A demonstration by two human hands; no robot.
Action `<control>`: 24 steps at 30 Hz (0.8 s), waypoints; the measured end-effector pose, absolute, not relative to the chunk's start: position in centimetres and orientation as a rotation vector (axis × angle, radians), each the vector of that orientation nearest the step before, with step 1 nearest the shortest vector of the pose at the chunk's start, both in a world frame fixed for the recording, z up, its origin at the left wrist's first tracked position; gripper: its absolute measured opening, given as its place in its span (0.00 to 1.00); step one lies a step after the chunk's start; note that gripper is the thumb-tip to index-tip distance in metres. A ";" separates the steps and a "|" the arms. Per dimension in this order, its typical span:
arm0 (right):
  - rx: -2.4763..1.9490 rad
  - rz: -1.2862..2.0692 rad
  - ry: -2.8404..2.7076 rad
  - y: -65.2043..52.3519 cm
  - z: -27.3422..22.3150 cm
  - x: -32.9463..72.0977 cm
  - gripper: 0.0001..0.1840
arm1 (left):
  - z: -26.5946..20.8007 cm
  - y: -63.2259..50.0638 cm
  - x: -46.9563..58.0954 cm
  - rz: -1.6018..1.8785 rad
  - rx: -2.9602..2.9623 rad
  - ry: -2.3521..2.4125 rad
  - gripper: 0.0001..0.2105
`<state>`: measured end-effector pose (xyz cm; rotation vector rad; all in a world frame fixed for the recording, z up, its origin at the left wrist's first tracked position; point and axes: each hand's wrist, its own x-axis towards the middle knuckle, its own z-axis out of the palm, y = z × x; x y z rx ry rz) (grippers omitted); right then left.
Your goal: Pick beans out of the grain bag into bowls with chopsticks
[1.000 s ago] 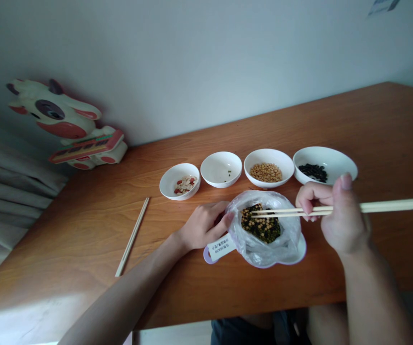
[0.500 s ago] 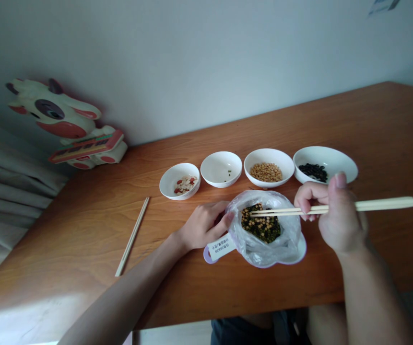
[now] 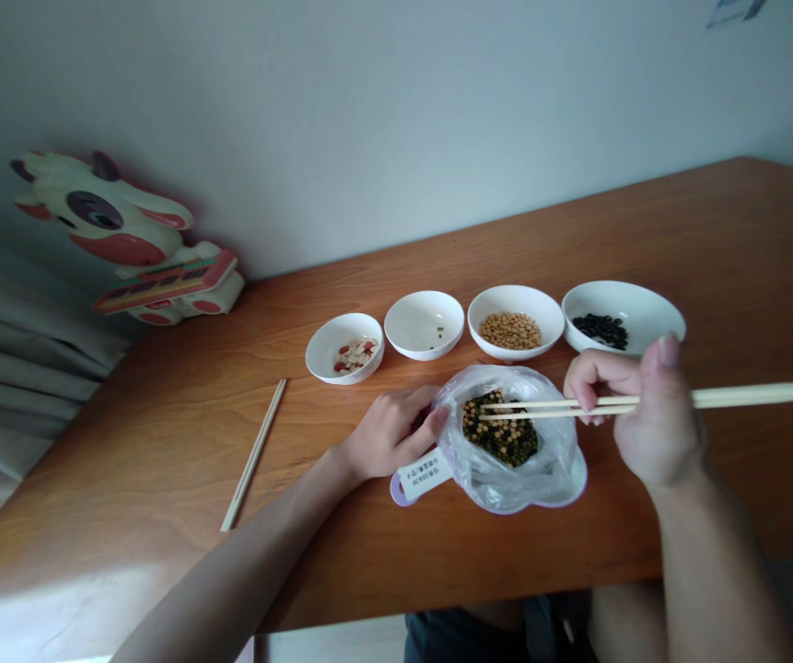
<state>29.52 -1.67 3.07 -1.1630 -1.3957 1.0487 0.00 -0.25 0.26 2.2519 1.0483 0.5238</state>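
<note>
My right hand (image 3: 645, 414) is closed around a pair of chopsticks (image 3: 748, 396), whose tips reach into mixed beans (image 3: 507, 437), yellow and dark green. Those beans lie in a clear plastic bag (image 3: 554, 470) spread open over a pale purple dish (image 3: 406, 490) with a labelled handle. At the bag's left edge, my left hand (image 3: 396, 428) pinches the plastic between thumb and fingers. Behind the bag stands a white bowl of yellow soybeans (image 3: 510, 330). To its right, another bowl holds black beans (image 3: 601, 330). A third bowl (image 3: 413, 313) has a few green bits in it.
At the left of the row, a white bowl (image 3: 320, 354) contains peanuts and flat pale pieces. A second pair of chopsticks (image 3: 254, 456) lies on the wooden table (image 3: 161, 460). Against the wall stands a cow-shaped toy keyboard (image 3: 161, 249), near a grey curtain (image 3: 16, 359).
The chopstick tips have spread slightly apart within the beans, and my right thumb has shifted a little to the right. My left hand and the bag stay in place.
</note>
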 end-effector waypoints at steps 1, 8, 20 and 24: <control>-1.171 1.044 -1.398 -1.7 3.0 29.6 0.46 | 0.3 -0.2 0.0 0.524 2.250 1.047 0.17; -1.204 0.988 -1.390 -1.8 2.8 29.7 0.45 | 0.2 -0.2 0.0 0.518 2.245 1.040 0.17; -1.145 1.028 -1.418 -1.6 3.2 29.5 0.47 | 0.3 -0.3 0.1 0.532 2.247 1.035 0.17; -1.177 1.017 -1.428 -1.7 2.9 29.6 0.46 | 0.3 -0.3 0.0 0.528 2.244 1.040 0.17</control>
